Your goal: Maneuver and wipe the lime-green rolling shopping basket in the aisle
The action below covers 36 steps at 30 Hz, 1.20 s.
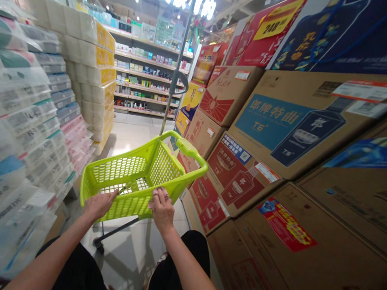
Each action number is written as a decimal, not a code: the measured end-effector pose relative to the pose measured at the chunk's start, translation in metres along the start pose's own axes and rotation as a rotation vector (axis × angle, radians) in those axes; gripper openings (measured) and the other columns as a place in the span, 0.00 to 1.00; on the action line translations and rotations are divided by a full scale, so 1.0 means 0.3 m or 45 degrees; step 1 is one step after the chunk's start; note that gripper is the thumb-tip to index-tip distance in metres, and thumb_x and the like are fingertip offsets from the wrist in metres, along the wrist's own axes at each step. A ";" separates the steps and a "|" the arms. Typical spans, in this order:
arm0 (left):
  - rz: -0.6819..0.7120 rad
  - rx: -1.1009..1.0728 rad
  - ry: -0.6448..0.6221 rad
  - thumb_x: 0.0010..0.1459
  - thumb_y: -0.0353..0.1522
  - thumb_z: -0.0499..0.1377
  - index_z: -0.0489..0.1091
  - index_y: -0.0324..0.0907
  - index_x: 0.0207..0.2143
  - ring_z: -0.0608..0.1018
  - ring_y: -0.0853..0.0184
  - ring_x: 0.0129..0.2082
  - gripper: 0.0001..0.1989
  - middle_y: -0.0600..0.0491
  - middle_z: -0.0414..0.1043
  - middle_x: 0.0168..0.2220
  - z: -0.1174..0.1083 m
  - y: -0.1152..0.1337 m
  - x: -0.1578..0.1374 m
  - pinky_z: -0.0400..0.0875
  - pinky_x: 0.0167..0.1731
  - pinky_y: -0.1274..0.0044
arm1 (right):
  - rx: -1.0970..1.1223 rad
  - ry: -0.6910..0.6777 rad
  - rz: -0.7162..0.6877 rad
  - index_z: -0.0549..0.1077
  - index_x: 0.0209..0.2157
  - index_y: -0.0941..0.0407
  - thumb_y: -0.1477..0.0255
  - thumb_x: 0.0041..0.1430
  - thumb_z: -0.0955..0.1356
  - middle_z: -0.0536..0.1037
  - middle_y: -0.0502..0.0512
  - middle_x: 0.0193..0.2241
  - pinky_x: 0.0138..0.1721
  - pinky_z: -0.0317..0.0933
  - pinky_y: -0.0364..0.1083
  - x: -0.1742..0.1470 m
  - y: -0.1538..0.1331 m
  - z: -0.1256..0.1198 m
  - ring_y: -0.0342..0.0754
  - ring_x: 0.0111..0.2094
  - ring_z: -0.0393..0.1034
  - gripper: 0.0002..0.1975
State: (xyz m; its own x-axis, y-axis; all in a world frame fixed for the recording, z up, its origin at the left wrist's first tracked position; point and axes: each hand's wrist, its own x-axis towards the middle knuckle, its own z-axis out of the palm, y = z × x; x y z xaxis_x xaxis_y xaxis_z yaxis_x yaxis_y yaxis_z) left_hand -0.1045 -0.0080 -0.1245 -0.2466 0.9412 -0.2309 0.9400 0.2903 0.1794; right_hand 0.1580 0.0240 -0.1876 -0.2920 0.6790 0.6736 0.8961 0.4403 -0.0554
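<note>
Head view: one cart [124, 208] runs lengthwise lower-left to upper-right, handle [190, 149] rightmost; left hand [100, 204] grips its rim [134, 195], right hand [162, 212] clutches one cloth [156, 195].

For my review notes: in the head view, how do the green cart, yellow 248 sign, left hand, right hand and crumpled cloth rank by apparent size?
1. Green cart
2. Yellow 248 sign
3. Left hand and right hand: too alike to rank
4. Crumpled cloth, partly hidden by fingers

The left hand [100, 204] is curled, the right hand [162, 210] clenched beside it, forearms [184, 258] stretched out behind them.
</note>
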 end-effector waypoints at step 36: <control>0.007 -0.018 0.059 0.59 0.56 0.27 0.77 0.47 0.38 0.78 0.52 0.41 0.42 0.41 0.78 0.39 0.011 -0.025 0.037 0.68 0.39 0.63 | 0.050 0.102 0.317 0.73 0.43 0.54 0.78 0.58 0.63 0.73 0.57 0.51 0.46 0.62 0.48 0.082 0.057 -0.084 0.56 0.53 0.63 0.13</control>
State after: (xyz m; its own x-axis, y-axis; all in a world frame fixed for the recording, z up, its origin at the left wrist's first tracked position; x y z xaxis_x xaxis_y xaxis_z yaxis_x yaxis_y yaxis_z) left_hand -0.1137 -0.0002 -0.1316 -0.2526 0.9496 -0.1858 0.9379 0.2875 0.1942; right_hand 0.1745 0.0334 -0.1535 -0.0354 0.7214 0.6917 0.9231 0.2889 -0.2540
